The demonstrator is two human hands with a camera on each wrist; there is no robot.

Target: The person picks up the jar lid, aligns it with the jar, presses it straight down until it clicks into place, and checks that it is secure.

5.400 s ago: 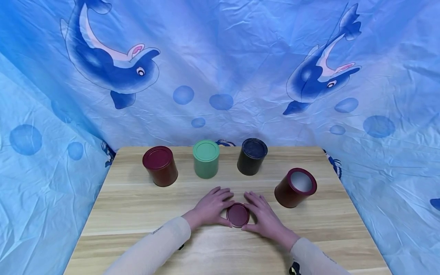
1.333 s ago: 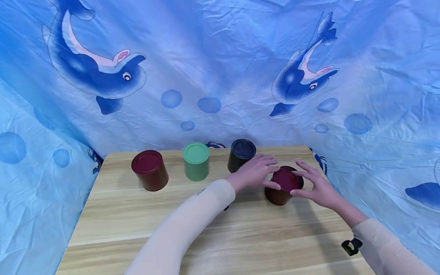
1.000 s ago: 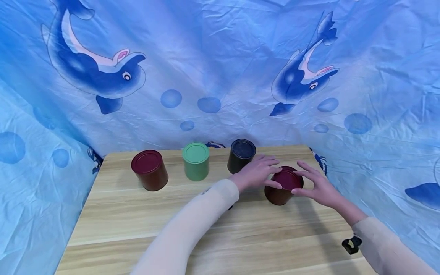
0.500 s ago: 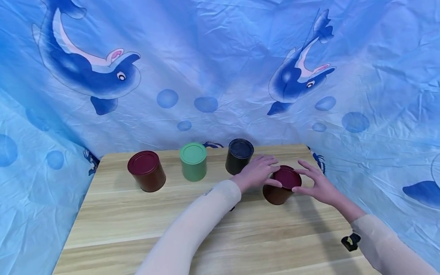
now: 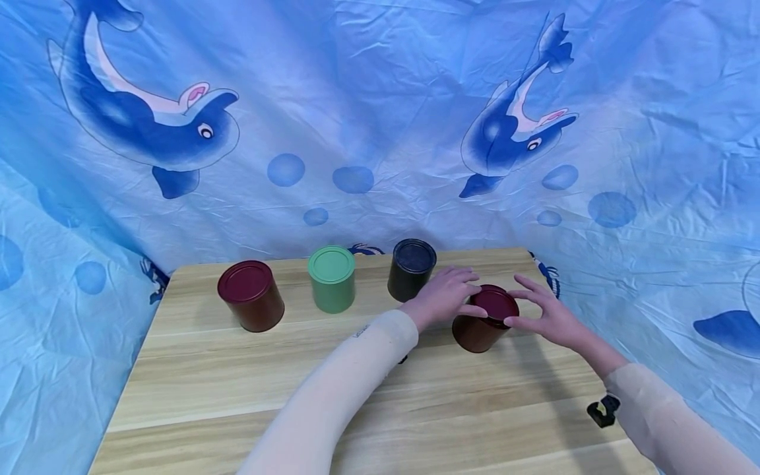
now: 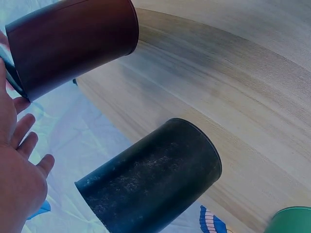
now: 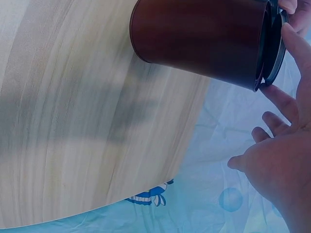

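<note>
A dark red can [image 5: 475,333] stands at the right of the wooden table [image 5: 237,396]. Its dark red lid [image 5: 495,303] lies on the can's mouth. My left hand [image 5: 466,297] touches the lid's left edge with its thumb, and my right hand [image 5: 522,307] holds the right edge with thumb and fingertips, the other fingers spread. The right wrist view shows the lid [image 7: 274,48] a little off the rim of the can [image 7: 199,39], beside my right hand [image 7: 277,145]. In the left wrist view my left hand [image 6: 19,160] lies beside the same can [image 6: 73,43].
A black can [image 5: 411,269] stands just behind my left hand, also in the left wrist view as the black can [image 6: 150,189]. A green can [image 5: 331,278] and another dark red can [image 5: 251,295], both lidded, stand farther left. Blue dolphin cloth [image 5: 356,99] surrounds the table.
Both hands carried the lid from the table's middle to the open can on the right. Over the last second it has sunk from tilted to nearly flat on the rim.
</note>
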